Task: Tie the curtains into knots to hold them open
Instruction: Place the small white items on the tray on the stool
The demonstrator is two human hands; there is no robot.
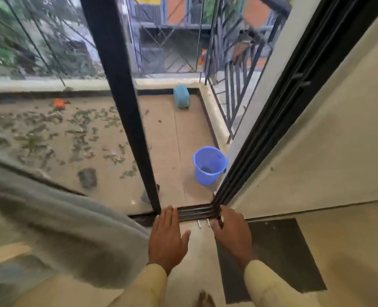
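A grey curtain (57,220) hangs blurred across the lower left, in front of the glass pane. My left hand (168,238) is held flat with fingers spread, just right of the curtain's edge and not touching it. My right hand (232,233) is also flat and empty, fingers apart, near the door frame's bottom corner. Both hands hover over the floor by the sliding door track (194,212). Cream sleeves cover both forearms.
A black sliding door frame (121,91) stands partly open onto a balcony. Outside are a blue bucket (209,166), a teal container (181,95) and scattered leaves. A black railing (234,85) runs along the right. A cream wall (327,140) and a dark floor patch (281,251) lie to the right.
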